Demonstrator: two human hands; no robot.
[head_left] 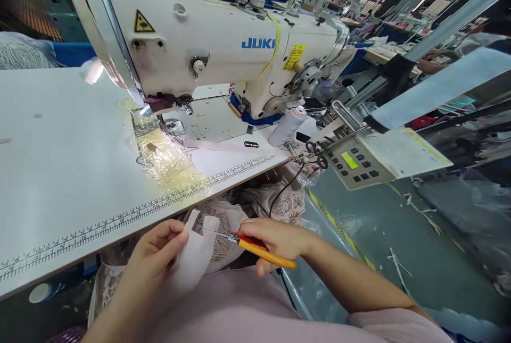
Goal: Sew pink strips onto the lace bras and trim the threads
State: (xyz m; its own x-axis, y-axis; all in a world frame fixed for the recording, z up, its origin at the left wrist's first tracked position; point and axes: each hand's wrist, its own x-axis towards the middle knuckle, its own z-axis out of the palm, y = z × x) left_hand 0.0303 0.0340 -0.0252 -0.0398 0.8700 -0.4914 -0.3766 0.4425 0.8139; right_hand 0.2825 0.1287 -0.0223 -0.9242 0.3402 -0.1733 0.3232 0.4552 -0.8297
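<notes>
White strip (194,260) in left hand (162,252), scissors (266,254) in right hand (279,236)

2 hands (156,251) (280,239) near each other, fingers (174,246) curled.

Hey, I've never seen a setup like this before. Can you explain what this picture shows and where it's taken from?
There's no robot here, just someone working by hand. The picture comes from a camera worn on their head, looking forward and down. The big white machine marked JUKI is a sewing machine, standing on a white table. A ruler runs along the table's near edge, and what looks like a razor blade lies on top. In front of that edge, the left hand pinches a white strip, while the right hand holds scissors with their blades at the strip.
</notes>
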